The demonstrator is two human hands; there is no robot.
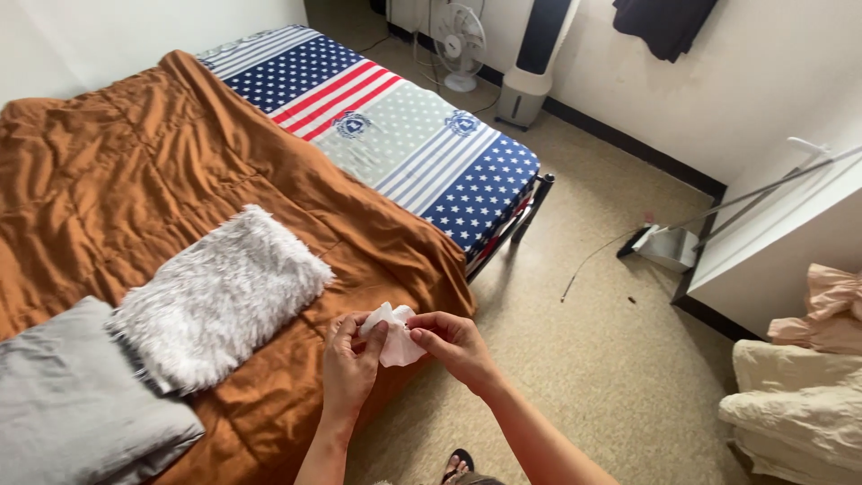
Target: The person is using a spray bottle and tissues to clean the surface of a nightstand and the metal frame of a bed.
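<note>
Both my hands hold a small crumpled white tissue [393, 339] over the bed's near corner. My left hand [348, 366] pinches its left side with thumb and fingers. My right hand [455, 345] grips its right side. Under them lies a rumpled brown blanket [135, 171] that covers most of the bed. A fluffy white pillow [215, 296] rests on the blanket to the left of my hands, and a grey folded pillow [72, 404] lies beside it at the lower left.
The bed's far end shows a star-and-stripe sheet [413, 135]. A white fan [460, 43] and a tower fan [534, 54] stand by the far wall. A dustpan [664, 244] lies on the floor, a white cabinet [790, 233] and piled bedding [799, 404] at right.
</note>
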